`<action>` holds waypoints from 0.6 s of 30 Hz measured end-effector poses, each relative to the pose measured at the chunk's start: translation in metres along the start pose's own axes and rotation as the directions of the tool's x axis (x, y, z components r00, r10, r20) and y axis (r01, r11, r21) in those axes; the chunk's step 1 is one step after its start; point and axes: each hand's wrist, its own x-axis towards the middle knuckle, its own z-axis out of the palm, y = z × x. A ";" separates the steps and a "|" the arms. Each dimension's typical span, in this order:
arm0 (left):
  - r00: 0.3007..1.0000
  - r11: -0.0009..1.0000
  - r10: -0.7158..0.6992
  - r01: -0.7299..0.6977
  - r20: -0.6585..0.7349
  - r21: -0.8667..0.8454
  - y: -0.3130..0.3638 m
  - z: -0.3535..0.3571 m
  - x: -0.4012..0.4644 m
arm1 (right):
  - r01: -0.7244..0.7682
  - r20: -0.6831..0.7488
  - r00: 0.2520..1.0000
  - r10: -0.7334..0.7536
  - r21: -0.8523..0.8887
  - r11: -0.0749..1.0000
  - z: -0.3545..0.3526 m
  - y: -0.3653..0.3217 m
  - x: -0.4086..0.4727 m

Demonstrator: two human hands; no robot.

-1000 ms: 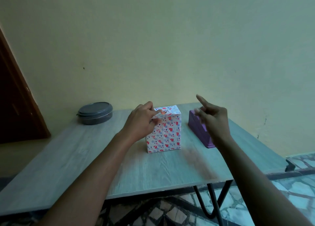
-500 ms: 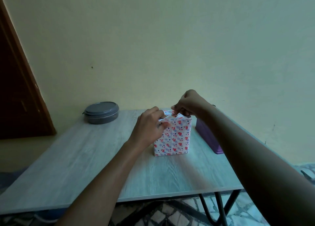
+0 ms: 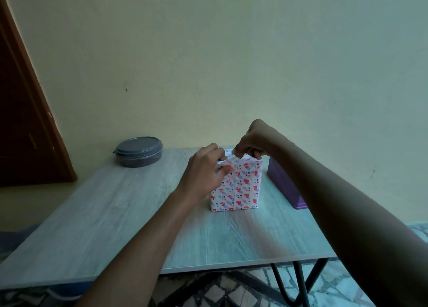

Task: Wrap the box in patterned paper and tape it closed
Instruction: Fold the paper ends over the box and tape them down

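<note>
A box wrapped in white paper with red and blue hearts [image 3: 240,186] stands upright near the middle of the grey wooden table [image 3: 104,214]. The paper at its top sticks up in loose folds. My left hand [image 3: 203,172] grips the upper left corner of the wrapped box, fingers curled on the paper. My right hand [image 3: 252,140] comes from above and pinches the paper folds at the top right. Any tape on the fingers is too small to make out.
A purple tape dispenser [image 3: 284,186] sits just right of the box, partly hidden by my right forearm. A round grey lidded container [image 3: 139,151] stands at the back left of the table. A brown door [image 3: 25,126] is at the left; a yellow wall lies behind.
My right hand moved from above the purple dispenser to the box top and now pinches the paper there. My left hand stayed on the box's upper left corner.
</note>
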 end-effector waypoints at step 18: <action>1.000 0.999 -0.011 0.012 0.024 -0.039 -0.004 0.000 0.002 | -0.092 -0.053 0.995 0.081 -0.248 0.964 -0.022 0.009 -0.002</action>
